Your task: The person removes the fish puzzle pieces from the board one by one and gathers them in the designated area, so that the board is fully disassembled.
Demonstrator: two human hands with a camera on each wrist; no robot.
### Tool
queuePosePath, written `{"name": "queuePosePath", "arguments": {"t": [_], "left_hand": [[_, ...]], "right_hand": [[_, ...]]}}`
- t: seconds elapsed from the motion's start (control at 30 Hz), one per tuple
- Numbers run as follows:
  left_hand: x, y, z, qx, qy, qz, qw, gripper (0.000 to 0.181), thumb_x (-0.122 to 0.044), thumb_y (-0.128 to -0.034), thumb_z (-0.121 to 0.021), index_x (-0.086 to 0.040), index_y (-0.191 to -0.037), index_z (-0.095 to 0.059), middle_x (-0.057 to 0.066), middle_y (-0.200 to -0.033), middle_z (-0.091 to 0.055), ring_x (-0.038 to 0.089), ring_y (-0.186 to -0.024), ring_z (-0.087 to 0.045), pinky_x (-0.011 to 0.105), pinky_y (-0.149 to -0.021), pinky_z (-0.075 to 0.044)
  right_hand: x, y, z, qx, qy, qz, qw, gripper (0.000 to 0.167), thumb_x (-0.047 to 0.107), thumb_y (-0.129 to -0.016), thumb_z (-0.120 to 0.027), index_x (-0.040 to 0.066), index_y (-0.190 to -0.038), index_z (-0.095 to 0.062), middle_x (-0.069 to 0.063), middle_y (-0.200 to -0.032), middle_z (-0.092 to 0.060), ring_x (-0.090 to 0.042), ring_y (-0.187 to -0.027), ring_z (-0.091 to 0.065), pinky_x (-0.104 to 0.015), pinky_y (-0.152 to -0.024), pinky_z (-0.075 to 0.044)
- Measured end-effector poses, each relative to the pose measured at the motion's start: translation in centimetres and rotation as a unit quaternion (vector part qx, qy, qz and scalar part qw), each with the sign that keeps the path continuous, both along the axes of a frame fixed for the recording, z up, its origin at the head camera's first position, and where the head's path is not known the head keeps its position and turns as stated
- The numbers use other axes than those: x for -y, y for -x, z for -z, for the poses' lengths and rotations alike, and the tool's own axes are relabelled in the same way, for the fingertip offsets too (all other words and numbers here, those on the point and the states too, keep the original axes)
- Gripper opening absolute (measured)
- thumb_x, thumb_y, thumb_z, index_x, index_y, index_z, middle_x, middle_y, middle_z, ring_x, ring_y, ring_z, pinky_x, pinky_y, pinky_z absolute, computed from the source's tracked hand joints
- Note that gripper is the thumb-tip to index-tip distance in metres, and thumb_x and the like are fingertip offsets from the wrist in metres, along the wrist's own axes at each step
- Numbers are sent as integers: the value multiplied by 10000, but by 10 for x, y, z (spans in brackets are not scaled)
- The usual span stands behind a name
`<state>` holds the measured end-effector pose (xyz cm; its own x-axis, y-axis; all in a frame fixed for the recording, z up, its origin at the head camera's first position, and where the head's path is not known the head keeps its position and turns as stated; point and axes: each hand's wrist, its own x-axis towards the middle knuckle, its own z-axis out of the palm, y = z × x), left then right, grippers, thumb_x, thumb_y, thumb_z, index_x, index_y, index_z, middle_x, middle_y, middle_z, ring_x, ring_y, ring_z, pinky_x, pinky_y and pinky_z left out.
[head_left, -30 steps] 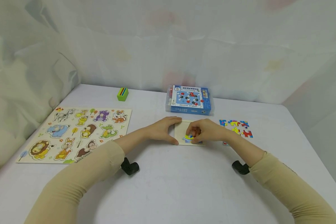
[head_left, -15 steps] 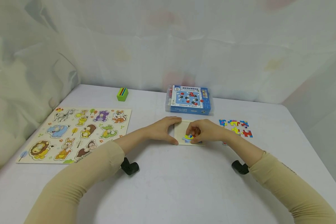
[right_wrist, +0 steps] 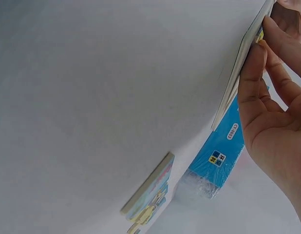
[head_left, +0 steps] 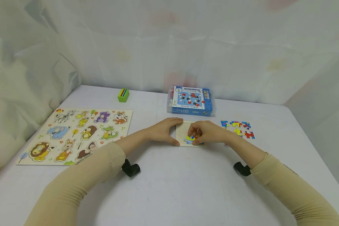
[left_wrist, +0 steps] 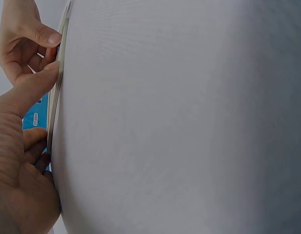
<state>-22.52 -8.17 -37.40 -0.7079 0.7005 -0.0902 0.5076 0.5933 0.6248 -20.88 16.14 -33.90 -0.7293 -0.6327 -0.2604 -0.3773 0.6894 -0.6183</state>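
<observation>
A small square wooden puzzle tray [head_left: 181, 133] lies on the table in the head view, with a few coloured pieces at its lower right. My left hand [head_left: 163, 131] holds the tray at its left side, thumb at the near corner and fingers at the far corner. Over the lower right part, my right hand [head_left: 210, 131] pinches a blue and yellow jigsaw piece [head_left: 188, 140] against the tray, with fingers curled. Part of that piece is hidden under the fingers. In the right wrist view, the thumb and fingertips of the right hand [right_wrist: 277, 102] meet at the tray's edge.
Several loose jigsaw pieces [head_left: 237, 131] lie right of the tray. Behind stands a blue molecule-model box [head_left: 190, 101]. A large animal puzzle board [head_left: 76, 135] lies at left, a green striped block [head_left: 123, 95] beyond it. Black devices [head_left: 131, 169] show below the forearms.
</observation>
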Motion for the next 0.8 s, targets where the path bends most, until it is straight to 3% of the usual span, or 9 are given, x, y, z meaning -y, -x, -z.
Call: {"name": "queuePosePath", "arguments": {"t": [0.8], "left_hand": [[-1,1,1,-6,-39,11,10000,959,-372,-754,-827,-54,-1523,-350,105,-1612,-332,291,-1521,-263,468,-1267,-227]], "right_hand": [[0,-2,0,37,35,57,10000,277,150,-822,-797,128,-1049,-640,-33,-966,-643,-170,-890,-563,-262,-809,-503]]}}
